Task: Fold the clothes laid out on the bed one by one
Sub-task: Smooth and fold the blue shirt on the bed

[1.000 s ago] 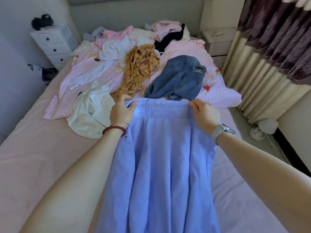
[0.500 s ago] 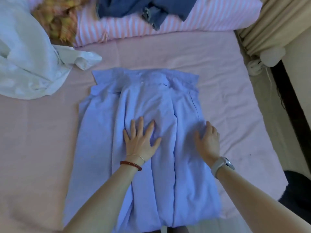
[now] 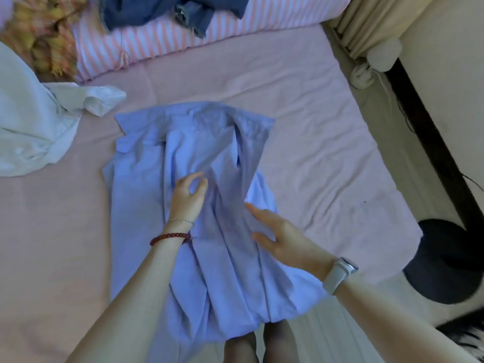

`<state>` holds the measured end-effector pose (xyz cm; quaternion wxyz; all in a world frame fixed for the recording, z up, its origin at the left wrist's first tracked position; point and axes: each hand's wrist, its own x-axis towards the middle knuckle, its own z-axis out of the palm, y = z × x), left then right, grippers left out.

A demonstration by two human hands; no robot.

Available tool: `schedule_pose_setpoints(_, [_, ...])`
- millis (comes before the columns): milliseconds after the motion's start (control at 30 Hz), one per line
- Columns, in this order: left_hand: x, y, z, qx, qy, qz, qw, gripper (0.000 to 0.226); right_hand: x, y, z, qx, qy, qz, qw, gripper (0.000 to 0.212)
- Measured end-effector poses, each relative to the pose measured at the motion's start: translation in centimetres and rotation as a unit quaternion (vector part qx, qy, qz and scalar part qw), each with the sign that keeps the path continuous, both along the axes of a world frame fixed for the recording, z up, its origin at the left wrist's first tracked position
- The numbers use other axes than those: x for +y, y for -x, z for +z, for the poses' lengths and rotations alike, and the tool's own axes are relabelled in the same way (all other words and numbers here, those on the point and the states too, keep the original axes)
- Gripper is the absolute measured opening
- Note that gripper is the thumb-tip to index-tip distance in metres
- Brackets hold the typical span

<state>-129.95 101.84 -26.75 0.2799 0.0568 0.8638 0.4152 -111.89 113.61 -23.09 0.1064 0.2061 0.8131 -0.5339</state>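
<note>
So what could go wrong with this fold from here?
The blue shirt hangs over the bed's near edge, so its hem may drag it off the pink sheet. The right hand lies flat rather than holding, so the gathered right side may spring open. The left hand could bunch the front further.

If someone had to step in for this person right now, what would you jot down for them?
Left hand: fingers curled, lifting a pinch of the blue shirt near its middle.
Right hand: open, fingers flat against the shirt's right side.
The shirt lies collar away on the bed, hem hanging over the near edge.
Done: shirt spread out.
Left: fold it, then the white garment, plaid one and jeans.
</note>
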Motion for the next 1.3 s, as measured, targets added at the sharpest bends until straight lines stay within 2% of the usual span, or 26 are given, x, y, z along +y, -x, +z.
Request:
schedule_pose_setpoints(33, [-0.2, 0.5, 0.6, -0.018, -0.011, 0.03, 0.999, 0.025, -1.1, -0.2, -0.1, 0.0, 0.004, 0.074, 0.997, 0.052])
schedule_pose_setpoints(67, [-0.6, 0.8, 1.0, -0.02, -0.014, 0.044, 0.999, 0.022, -1.6, -0.5, -0.3, -0.002, 0.0, 0.088, 0.996, 0.05])
schedule_pose_setpoints(200, [-0.4, 0.6, 1.6, 0.002, 0.004, 0.007, 1.0, 0.013, -1.3, -2.4, -2.0, -0.062, -0.077, -0.007, 0.995, 0.048])
schedule_pose_setpoints(300, [0.9, -1.5, 0.3, -0.035, 0.007, -0.062, 0.997, 0.025, -2.8, -4.2, -3.9, -0.11, -0.187, 0.011, 0.976, 0.052])
schedule_pose_setpoints(367, [1.8, -3.3, -0.4, -0.049, 0.009, -0.089, 0.995, 0.023, -4.3, -5.2, -4.6, -0.143, -0.225, -0.032, 0.963, 0.046])
schedule_pose_setpoints(433, [2.3, -4.7, -1.4, -0.051, 0.036, -0.077, 0.995, 0.039, -5.3, -6.1, -4.8, -0.17, -0.256, -0.066, 0.949, 0.04])
schedule_pose_setpoints(500, [2.6, -5.1, -2.1, -0.062, 0.069, -0.033, 0.995, 0.054, -5.8, -6.9, -4.8, -0.18, -0.268, -0.097, 0.941, 0.044])
schedule_pose_setpoints(567, [2.7, -4.5, -2.6, -0.075, 0.065, 0.018, 0.995, 0.036, -5.5, -7.2, -4.8, -0.196, -0.257, -0.149, 0.935, 0.056])
schedule_pose_setpoints(633, [2.5, -3.7, -2.6, -0.122, -0.003, 0.061, 0.991, 0.005, -4.6, -7.2, -4.9, -0.236, -0.234, -0.145, 0.932, 0.059])
schedule_pose_setpoints(667, [2.4, -3.3, -2.6, -0.142, -0.033, 0.076, 0.986, 0.01, -4.3, -7.3, -4.9, -0.239, -0.23, -0.125, 0.935, 0.054])
schedule_pose_setpoints(733, [1.9, -2.6, -2.8, -0.162, -0.062, 0.085, 0.981, 0.023, -4.3, -7.4, -4.7, -0.211, -0.22, -0.109, 0.946, 0.042])
schedule_pose_setpoints(800, [1.5, -2.4, -2.8, -0.173, -0.066, 0.081, 0.979, 0.02, -4.8, -8.0, -4.0, -0.148, -0.247, -0.117, 0.951, 0.035])
schedule_pose_setpoints(867, [1.4, -2.7, -2.6, -0.203, -0.061, 0.067, 0.975, 0.013, -5.7, -8.6, -3.3, -0.079, -0.316, -0.121, 0.938, 0.036])
schedule_pose_setpoints(967, [1.6, -4.1, -2.5, -0.206, -0.046, 0.022, 0.977, 0.019, -7.8, -8.4, -2.2, -0.013, -0.367, -0.096, 0.925, 0.027])
schedule_pose_setpoints(1000, [1.7, -4.4, -2.4, -0.185, -0.035, 0.009, 0.982, 0.021, -8.6, -8.3, -2.0, -0.005, -0.351, -0.066, 0.934, 0.026])
schedule_pose_setpoints(1067, [1.9, -4.5, -2.4, -0.136, -0.005, -0.002, 0.991, 0.032, -10.1, -8.0, -1.9, -0.03, -0.251, 0.042, 0.967, 0.042])
schedule_pose_setpoints(1133, [1.8, -3.9, -2.3, -0.137, -0.021, 0.065, 0.988, 0.039, -10.5, -8.2, -2.4, -0.087, -0.165, 0.132, 0.974, 0.057])
schedule_pose_setpoints(1167, [1.4, -3.4, -2.3, -0.153, -0.043, 0.122, 0.98, 0.038, -10.5, -8.3, -2.6, -0.098, -0.157, 0.148, 0.971, 0.06])
schedule_pose_setpoints(1233, [0.0, -2.2, -2.4, -0.191, -0.081, 0.208, 0.956, 0.03, -10.4, -8.8, -3.0, -0.098, -0.164, 0.12, 0.974, 0.064])
schedule_pose_setpoints(1300, [-1.7, -2.0, -2.0, -0.232, -0.109, 0.234, 0.938, 0.019, -10.4, -9.4, -3.6, -0.109, -0.178, 0.088, 0.974, 0.065])
